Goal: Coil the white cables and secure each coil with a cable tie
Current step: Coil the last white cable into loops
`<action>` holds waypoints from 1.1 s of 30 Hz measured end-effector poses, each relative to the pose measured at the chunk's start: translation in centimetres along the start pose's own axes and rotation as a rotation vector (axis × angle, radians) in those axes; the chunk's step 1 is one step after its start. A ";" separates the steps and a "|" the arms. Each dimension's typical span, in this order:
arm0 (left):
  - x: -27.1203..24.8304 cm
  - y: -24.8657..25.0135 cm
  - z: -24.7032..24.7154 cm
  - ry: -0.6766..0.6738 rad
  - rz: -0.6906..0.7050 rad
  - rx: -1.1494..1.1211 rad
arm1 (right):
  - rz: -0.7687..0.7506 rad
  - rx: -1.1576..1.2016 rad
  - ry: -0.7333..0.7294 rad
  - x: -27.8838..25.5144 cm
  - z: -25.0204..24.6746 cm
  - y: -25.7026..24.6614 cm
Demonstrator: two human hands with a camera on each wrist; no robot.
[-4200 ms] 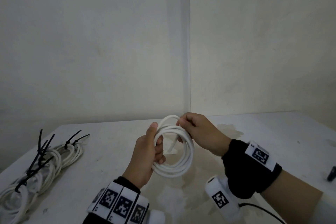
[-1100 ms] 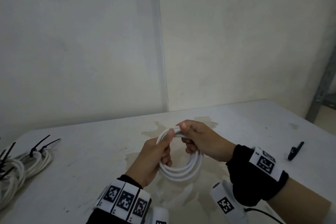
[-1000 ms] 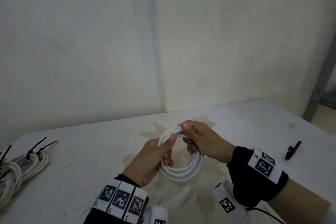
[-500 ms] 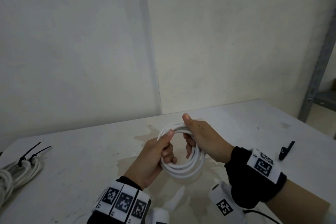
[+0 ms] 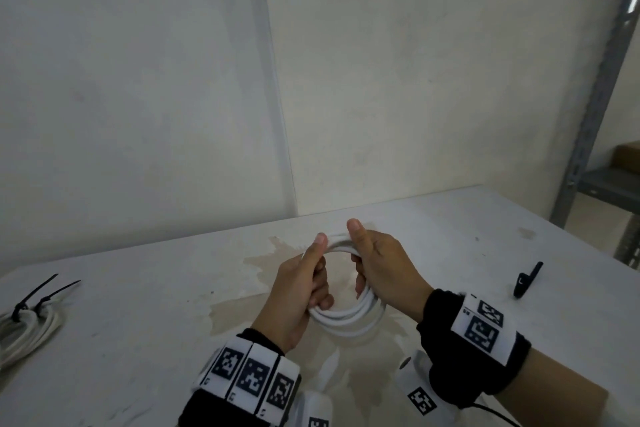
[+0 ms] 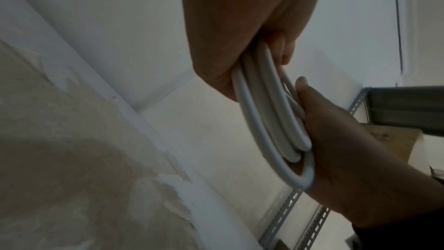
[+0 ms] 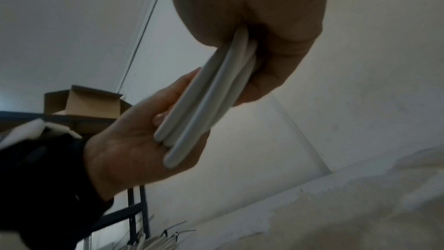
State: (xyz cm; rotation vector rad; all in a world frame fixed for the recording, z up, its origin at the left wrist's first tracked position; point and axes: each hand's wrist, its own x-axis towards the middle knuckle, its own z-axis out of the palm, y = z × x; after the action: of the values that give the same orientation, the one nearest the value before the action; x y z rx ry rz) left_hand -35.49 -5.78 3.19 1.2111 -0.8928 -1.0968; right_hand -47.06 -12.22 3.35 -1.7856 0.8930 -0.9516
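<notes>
A white cable coil (image 5: pixel 346 317) of several loops hangs upright above the table (image 5: pixel 138 322), held by both hands. My left hand (image 5: pixel 304 284) grips its left side, thumb up along the top. My right hand (image 5: pixel 377 267) grips the right side, thumb raised, fingers curled through the ring. The left wrist view shows the loops (image 6: pixel 269 113) running between my left palm and the right hand (image 6: pixel 348 159). Seen from the right wrist, the same loops (image 7: pixel 206 102) run down into the left hand (image 7: pixel 144 140). A black cable tie (image 5: pixel 526 279) lies alone on the table at the right.
Tied white coils with black cable ties (image 5: pixel 31 312) lie at the table's left edge, also low in the right wrist view as tied coils (image 7: pixel 163 240). A metal shelf upright (image 5: pixel 588 107) stands beyond the table's right end. A brown stain (image 5: pixel 263 263) marks the tabletop under the hands.
The view has swung right, so the tied coils slid towards the left edge. Both hands regripped the coil: the right thumb lifted off and the left thumb slid up along the top.
</notes>
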 end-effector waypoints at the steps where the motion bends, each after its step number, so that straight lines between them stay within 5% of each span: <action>1: 0.1 -0.2 0.3 0.013 0.007 0.023 | 0.012 0.019 -0.018 -0.2 -0.3 0.2; 10: 1.4 -1.4 3.3 0.018 -0.010 0.003 | 0.061 0.045 -0.126 -1.1 -4.8 2.4; 21: 1.9 -1.3 3.8 -0.040 0.002 0.067 | -0.082 -0.008 0.046 -0.4 -7.3 3.2; 26: 1.9 -1.2 3.3 -0.010 -0.001 0.069 | -0.209 -0.097 0.051 -0.7 -7.0 3.0; 33: 1.5 -0.9 2.8 -0.026 -0.043 0.098 | -0.532 -0.570 0.061 -0.5 -5.6 3.4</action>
State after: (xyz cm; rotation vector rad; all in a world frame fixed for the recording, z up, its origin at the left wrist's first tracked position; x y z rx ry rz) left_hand -37.91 -8.01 2.67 1.3049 -0.9535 -1.1154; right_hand -52.84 -15.01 1.77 -2.5779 0.7871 -1.1598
